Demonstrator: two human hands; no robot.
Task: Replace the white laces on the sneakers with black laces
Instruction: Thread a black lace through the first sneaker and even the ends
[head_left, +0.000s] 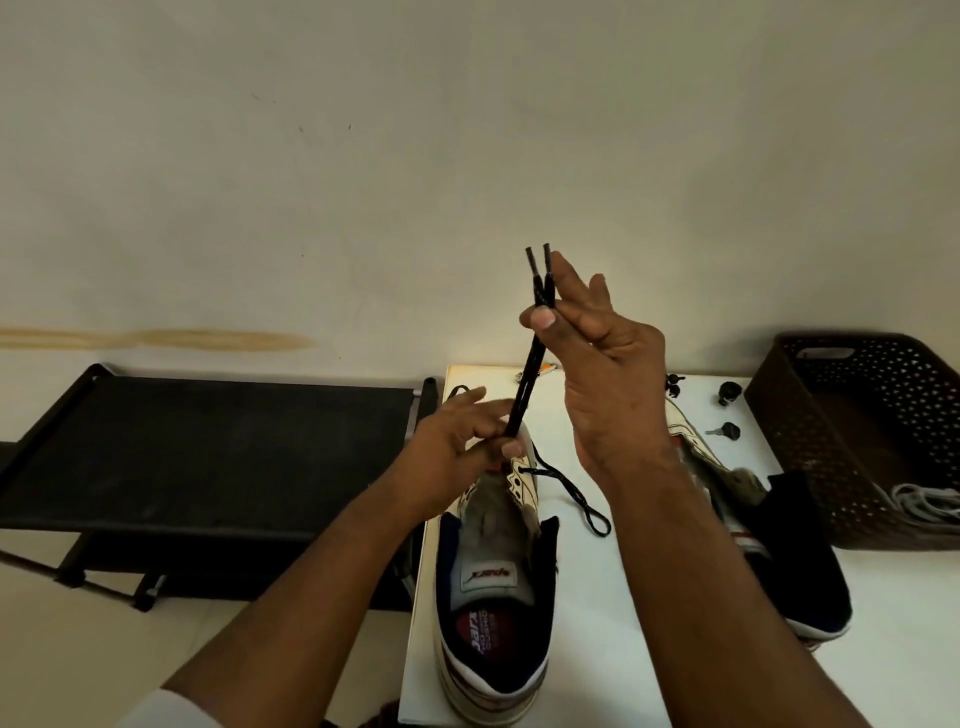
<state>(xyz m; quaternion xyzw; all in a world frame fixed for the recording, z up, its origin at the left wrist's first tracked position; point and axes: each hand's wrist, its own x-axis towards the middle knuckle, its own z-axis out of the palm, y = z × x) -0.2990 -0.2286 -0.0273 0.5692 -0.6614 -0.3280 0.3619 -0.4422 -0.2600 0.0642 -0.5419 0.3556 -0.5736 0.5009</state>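
Note:
A white sneaker (493, 582) with a dark collar stands on the white table (613, 597), heel toward me. A black lace (527, 374) rises taut from its lower eyelets. My right hand (602, 358) is raised above the shoe and pinches both lace ends together between thumb and fingers, tips side by side. My left hand (457, 441) pinches the two strands low down, just above the shoe's toe area. A loose loop of black lace (582, 499) lies on the table to the right of the shoe. The second sneaker (727, 483) sits behind my right forearm, partly hidden.
A brown perforated basket (862, 436) at the table's right holds white laces (924, 501). A black cloth (800, 551) lies by the second sneaker. Small dark knobs (727, 395) sit near the table's far edge. A black low bench (208, 447) stands left of the table.

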